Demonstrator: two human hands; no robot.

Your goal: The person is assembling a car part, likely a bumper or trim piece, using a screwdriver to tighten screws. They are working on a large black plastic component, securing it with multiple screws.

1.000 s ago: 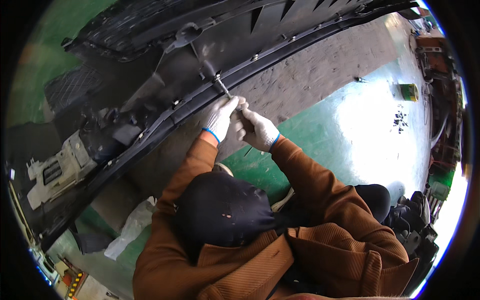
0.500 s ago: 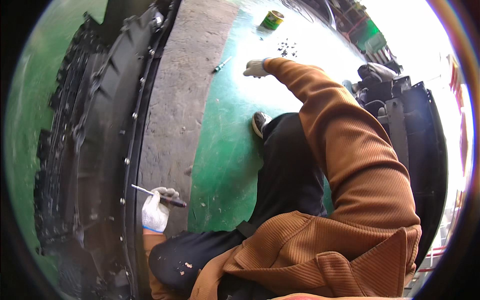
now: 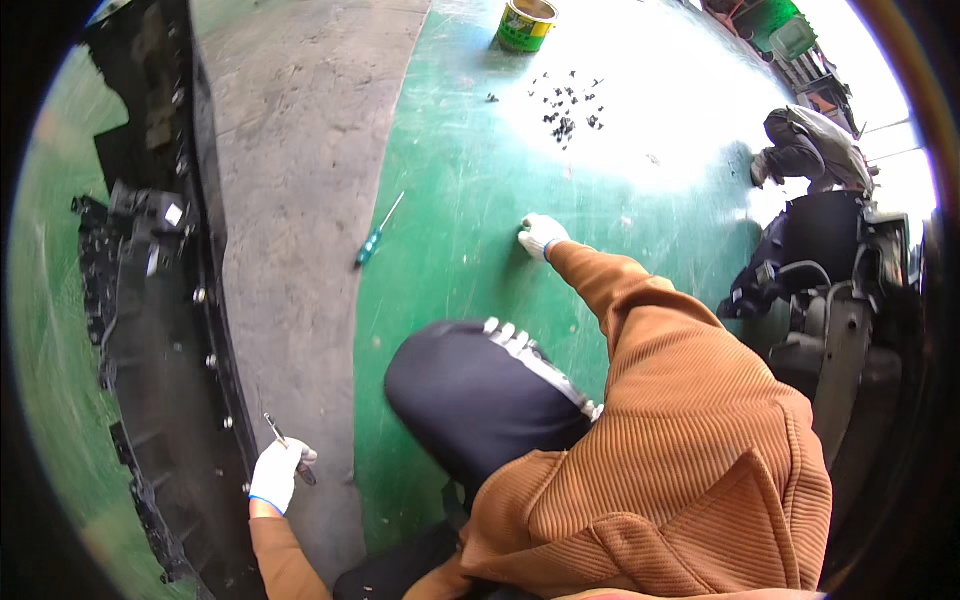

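Observation:
My left hand (image 3: 280,474), in a white glove, is closed round a screwdriver (image 3: 274,428) with a dark handle. Its thin shaft points up and away, beside the edge of a long black car bumper (image 3: 170,370). My right hand (image 3: 542,236), also gloved, is low over the green floor with its fingers curled in. Whatever those fingers may hold is hidden. Beyond it lies a scatter of small black clips (image 3: 565,110). A second screwdriver (image 3: 372,246), with a green handle, rests between that hand and the grey mat (image 3: 300,200).
An open green and yellow tin (image 3: 525,25) stands at the far side. Dark car parts (image 3: 840,300) stand at the right, and a person (image 3: 815,150) is bent low behind them. My bent knee (image 3: 470,390) fills the near middle.
The whole view has shifted, bringing the clips and tin larger into the picture. In my left hand the screwdriver has turned from nearly level to steeper. My right arm stays stretched out over the floor.

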